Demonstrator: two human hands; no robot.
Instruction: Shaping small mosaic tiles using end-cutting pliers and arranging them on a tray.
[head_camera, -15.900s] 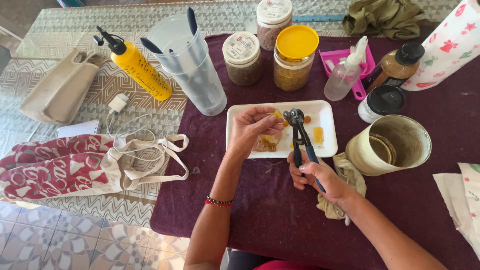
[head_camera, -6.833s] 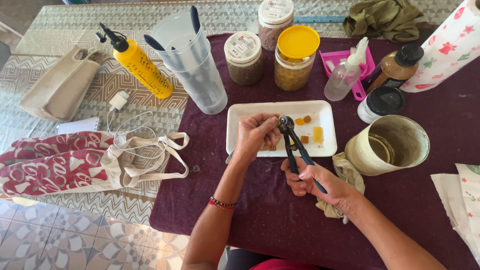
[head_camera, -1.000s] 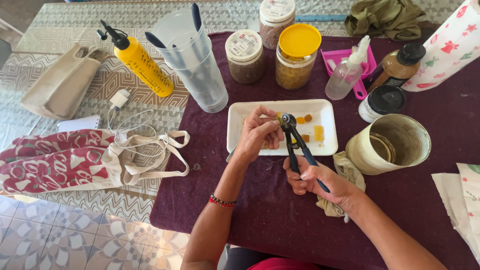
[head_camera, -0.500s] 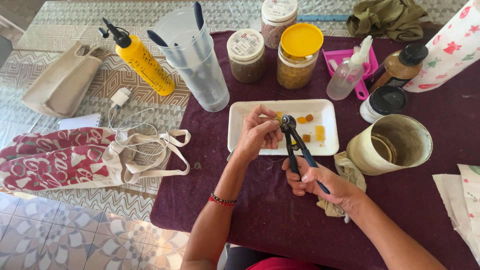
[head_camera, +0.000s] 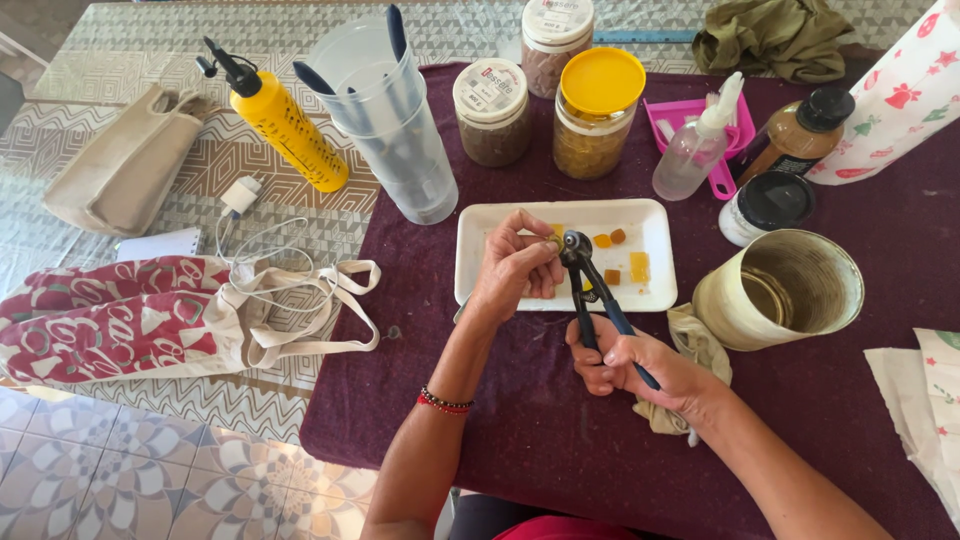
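Little has moved in the last second. Over the white tray (head_camera: 480, 285), the right hand (head_camera: 640, 365) still squeezes the blue-handled pliers (head_camera: 598, 300); the left hand (head_camera: 515, 265) keeps pinching what seems a small yellow piece (head_camera: 556, 237) at their head.

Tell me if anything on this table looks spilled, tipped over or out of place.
One thing: the large tin can lies tipped on its side beside the white tray, open mouth up toward the camera. Nothing looks spilled from it.

Dark pliers (head_camera: 590, 290) nip a small, perhaps yellow piece (head_camera: 556, 241) above the white tray (head_camera: 470, 262).
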